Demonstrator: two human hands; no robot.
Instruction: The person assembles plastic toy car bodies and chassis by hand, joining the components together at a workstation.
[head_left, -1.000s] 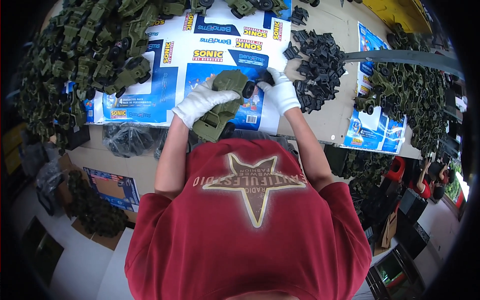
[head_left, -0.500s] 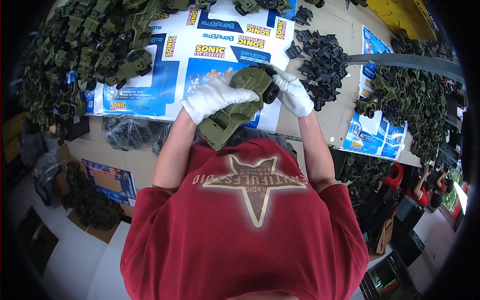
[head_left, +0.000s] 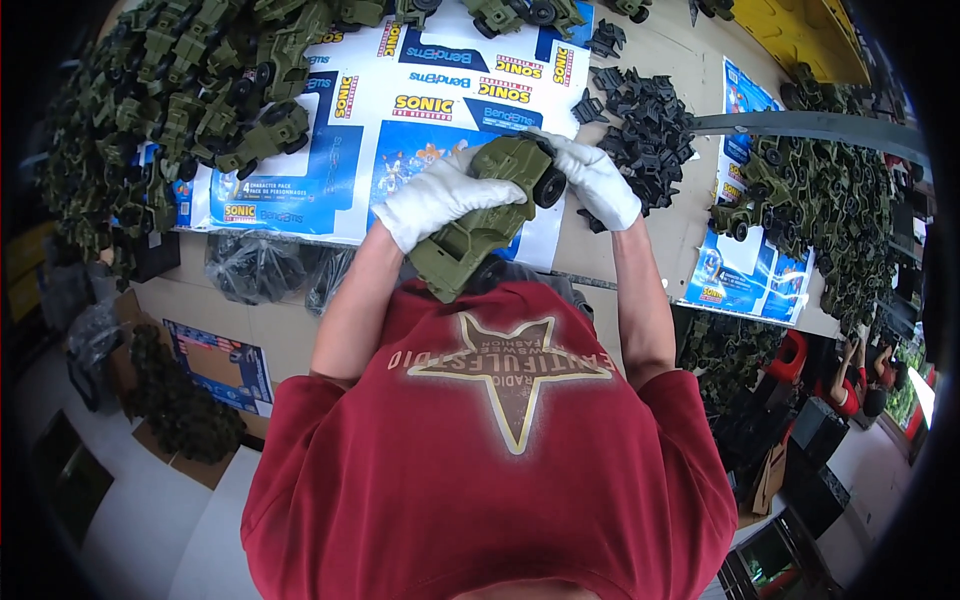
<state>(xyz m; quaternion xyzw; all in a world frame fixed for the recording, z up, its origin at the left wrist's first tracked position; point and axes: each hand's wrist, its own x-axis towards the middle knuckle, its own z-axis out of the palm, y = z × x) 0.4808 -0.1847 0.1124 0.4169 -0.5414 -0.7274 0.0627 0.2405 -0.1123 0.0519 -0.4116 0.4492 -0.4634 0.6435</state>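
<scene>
An olive-green toy military truck (head_left: pixel 470 232) with black wheels is held tilted over the table's front edge, close to my chest. My left hand (head_left: pixel 440 198), in a white glove, is wrapped round the truck's middle. At the truck's far end is my right hand (head_left: pixel 592 180), also gloved in white, its fingertips against the end by the black wheel. Whether those fingers pinch a small dark part there is hidden. A heap of small black plastic parts (head_left: pixel 645 130) lies just right of my right hand.
Many green toy trucks (head_left: pixel 210 100) are piled at the left, with more trucks (head_left: pixel 800 185) at the right. Printed cardboard sheets (head_left: pixel 285 190) cover the table. A grey metal bar (head_left: pixel 800 123) crosses at right; a yellow bin (head_left: pixel 805 35) stands behind. Another person (head_left: pixel 850 390) is at far right.
My right hand has shifted slightly to the right, its fingers still at the truck's far end. The truck and my left hand have moved a little to the right.
</scene>
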